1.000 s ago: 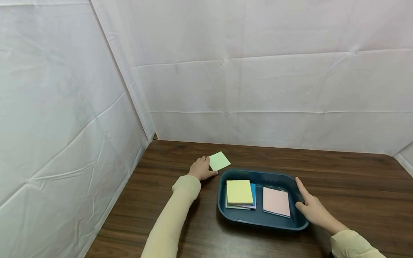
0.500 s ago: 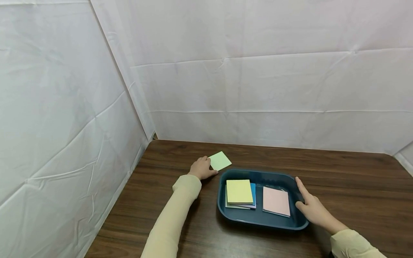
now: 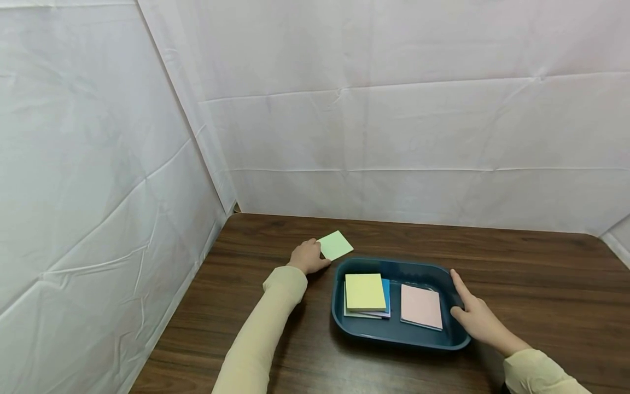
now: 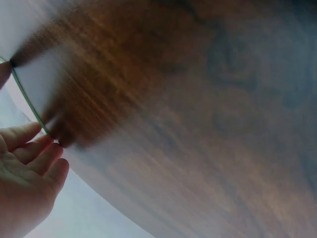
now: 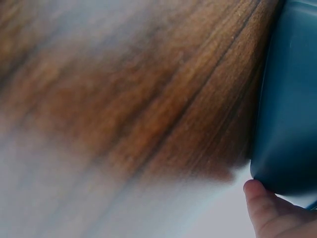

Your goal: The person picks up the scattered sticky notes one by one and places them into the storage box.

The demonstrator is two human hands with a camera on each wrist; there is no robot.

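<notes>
Green sticky note (image 3: 335,244) lay on the counter (image 3: 517,262) beyond the blue tray (image 3: 394,336); I pinched its near edge with my left hand (image 3: 307,256), best lifted slowly, while my right hand (image 3: 474,317) gripped the rim.

On the dark wooden table (image 3: 517,273), the left hand (image 3: 307,256) pinches a light green sticky note (image 3: 335,244) just beyond the blue tray (image 3: 394,337); the right hand (image 3: 476,316) grips the tray's right rim; yellow pad (image 3: 365,291) and pink pad (image 3: 421,306) lie inside
</notes>
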